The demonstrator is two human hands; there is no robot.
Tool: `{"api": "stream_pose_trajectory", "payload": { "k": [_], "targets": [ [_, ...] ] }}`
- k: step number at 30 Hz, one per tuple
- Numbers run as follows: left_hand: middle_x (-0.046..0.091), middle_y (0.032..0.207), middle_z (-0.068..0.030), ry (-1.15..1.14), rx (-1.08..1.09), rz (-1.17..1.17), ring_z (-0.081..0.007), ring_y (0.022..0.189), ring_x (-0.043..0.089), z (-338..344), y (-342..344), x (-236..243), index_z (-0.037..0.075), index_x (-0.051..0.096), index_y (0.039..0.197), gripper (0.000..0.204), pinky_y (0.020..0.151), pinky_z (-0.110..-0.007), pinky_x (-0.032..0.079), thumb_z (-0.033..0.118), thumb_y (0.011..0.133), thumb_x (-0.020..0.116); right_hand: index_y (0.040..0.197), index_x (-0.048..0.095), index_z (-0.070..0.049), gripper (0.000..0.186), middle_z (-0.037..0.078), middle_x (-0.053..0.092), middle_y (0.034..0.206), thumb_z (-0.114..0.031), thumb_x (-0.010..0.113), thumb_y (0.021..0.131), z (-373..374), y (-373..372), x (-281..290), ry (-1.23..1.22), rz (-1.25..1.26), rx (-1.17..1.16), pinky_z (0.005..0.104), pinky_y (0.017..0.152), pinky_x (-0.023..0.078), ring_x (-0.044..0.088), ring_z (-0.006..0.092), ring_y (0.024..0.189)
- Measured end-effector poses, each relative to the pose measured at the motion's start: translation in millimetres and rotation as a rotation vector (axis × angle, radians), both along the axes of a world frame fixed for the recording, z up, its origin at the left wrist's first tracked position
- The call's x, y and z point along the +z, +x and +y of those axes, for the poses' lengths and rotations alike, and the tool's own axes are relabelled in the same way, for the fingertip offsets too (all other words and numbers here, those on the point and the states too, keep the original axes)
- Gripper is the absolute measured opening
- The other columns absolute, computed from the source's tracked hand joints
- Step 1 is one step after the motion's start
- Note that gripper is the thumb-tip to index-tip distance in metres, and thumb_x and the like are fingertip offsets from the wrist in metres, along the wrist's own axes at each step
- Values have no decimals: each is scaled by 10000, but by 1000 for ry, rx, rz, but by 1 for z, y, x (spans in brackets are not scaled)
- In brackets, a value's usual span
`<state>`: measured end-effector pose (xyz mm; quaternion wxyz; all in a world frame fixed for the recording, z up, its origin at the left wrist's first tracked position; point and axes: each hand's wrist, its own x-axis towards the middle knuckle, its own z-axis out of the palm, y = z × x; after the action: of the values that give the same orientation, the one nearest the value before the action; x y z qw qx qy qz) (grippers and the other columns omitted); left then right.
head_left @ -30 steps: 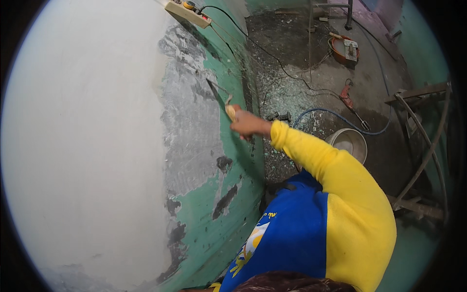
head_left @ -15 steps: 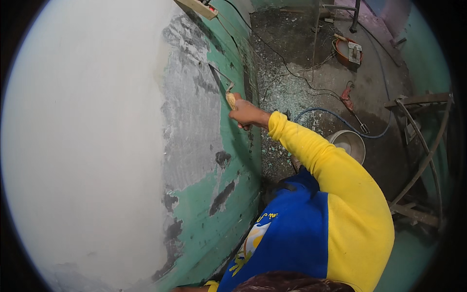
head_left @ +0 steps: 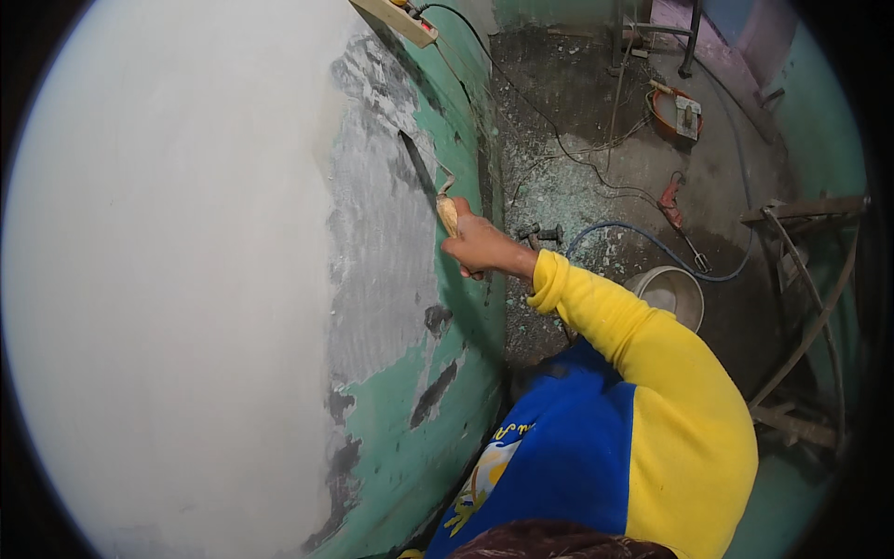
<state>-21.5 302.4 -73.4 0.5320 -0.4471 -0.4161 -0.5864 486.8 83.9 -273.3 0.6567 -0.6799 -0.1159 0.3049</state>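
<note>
My right hand, at the end of a yellow sleeve, is wrapped round the wooden handle of a trowel. The trowel's thin blade shows nearly edge-on, against the wall or very close to it. Under it lies a band of grey, scraped-looking plaster. Smooth off-white coating covers the wall to the left, and green paint with dark bare patches shows to the right and below. Of my left arm only a bit of yellow cuff shows at the lower edge; that hand is out of sight.
A wooden board with a plug and cable juts from the upper wall. On the debris-strewn floor are a hammer, a red power mixer, a blue hose, a pale bucket and an orange tub. A frame stands right.
The whole view has shifted slightly. My right hand is a little lower, and the trowel blade appears steeper. The hammer has come out from behind my arm. My left hand has slipped out of view.
</note>
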Motion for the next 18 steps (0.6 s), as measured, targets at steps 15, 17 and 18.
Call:
{"api": "stream_pose_trajectory", "payload": {
  "k": [15, 17, 18],
  "targets": [
    [449, 1411, -256, -19, -69, -63, -431, 1284, 449, 19, -27, -10, -30, 430, 1428, 653, 1062, -558, 354, 508, 1109, 241, 1414, 236, 7, 618, 104, 577, 738, -88, 565, 899, 15, 31, -13, -6, 41, -108, 342, 368, 457, 589, 188, 464],
    [435, 1424, -254, -22, -105, -24, -431, 1286, 441, 2, -4, 2, -26, 427, 1431, 669, 1062, -556, 352, 528, 1102, 250, 1411, 242, 8, 615, 116, 586, 761, -89, 568, 899, 17, 30, -22, -22, 54, -106, 345, 365, 455, 596, 196, 470],
    [427, 1431, -254, -22, -119, 0, -431, 1288, 437, -9, 6, 8, -25, 426, 1432, 676, 1062, -555, 351, 538, 1099, 254, 1412, 243, 5, 613, 118, 590, 768, -92, 568, 902, 22, 41, -44, -29, 54, -128, 346, 364, 454, 599, 197, 473]
  ]
}}
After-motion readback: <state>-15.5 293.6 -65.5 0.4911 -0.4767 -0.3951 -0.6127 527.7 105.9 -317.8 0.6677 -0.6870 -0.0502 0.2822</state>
